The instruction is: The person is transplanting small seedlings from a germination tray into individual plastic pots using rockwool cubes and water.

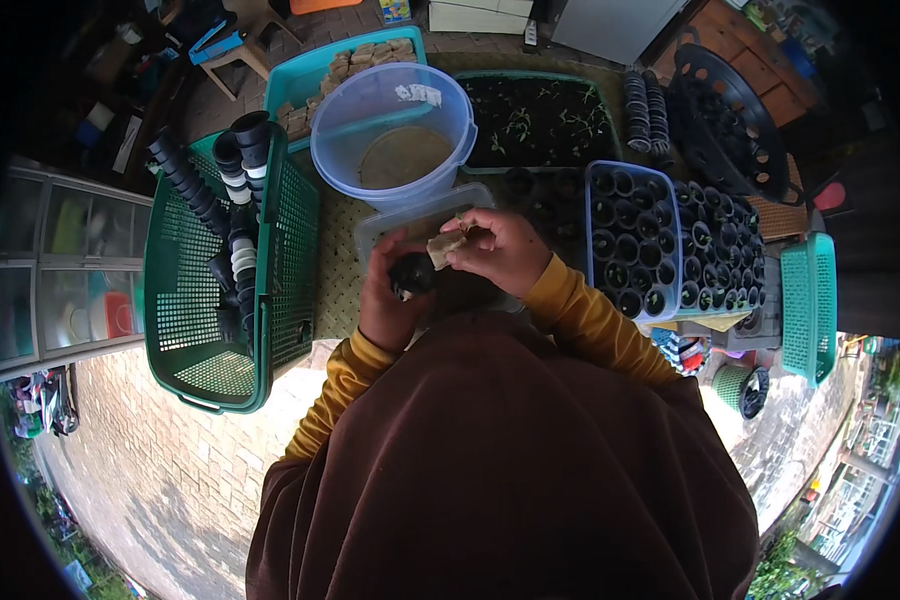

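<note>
My left hand (388, 300) is closed around a small black plastic pot (412, 274), its mouth facing up. Just to the right, my right hand (499, 251) pinches a pale brown block (445, 248) with a small green seedling (462, 222) at its top. The block is beside the pot's rim, over a clear plastic tub (480, 196) that my hands and clothing partly cover. Behind my hands stands a large translucent bucket (390, 191). A tray of dark soil with seedlings (532, 124) lies to the bucket's right.
At left, a green plastic basket (289, 225) holds stacked black pots (244, 277). A turquoise tray (289, 82) of brown blocks (367, 60) lies behind the bucket. At right are a blue-rimmed tray (675, 247) of filled pots, more potted seedlings (720, 247) and a black perforated basket (769, 127).
</note>
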A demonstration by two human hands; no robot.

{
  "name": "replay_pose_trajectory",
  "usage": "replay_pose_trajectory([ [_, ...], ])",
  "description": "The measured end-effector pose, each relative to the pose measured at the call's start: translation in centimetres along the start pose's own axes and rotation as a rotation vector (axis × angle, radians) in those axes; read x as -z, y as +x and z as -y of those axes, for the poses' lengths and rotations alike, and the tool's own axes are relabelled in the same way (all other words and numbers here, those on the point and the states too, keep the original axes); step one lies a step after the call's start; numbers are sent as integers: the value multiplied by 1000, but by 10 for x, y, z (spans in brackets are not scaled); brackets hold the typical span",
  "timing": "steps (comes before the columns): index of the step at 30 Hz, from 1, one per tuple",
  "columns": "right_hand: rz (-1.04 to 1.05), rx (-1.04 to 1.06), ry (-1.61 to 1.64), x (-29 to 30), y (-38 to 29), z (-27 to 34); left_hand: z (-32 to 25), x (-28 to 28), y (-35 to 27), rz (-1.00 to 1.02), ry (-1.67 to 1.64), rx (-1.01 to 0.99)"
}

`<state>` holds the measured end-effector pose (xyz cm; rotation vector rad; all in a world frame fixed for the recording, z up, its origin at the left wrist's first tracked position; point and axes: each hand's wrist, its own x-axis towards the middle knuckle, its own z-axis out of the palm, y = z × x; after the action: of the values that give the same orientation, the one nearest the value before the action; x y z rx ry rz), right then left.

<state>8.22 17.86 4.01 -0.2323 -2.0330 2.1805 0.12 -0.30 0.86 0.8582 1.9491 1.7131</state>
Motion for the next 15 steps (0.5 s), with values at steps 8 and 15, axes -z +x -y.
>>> replay_pose_trajectory([
  [8,-84,289,-829,-29,-9,-5,2,-9,2,35,220,-267],
  [15,-14,258,-789,-24,-8,-15,20,-3,0,64,538,-435],
])
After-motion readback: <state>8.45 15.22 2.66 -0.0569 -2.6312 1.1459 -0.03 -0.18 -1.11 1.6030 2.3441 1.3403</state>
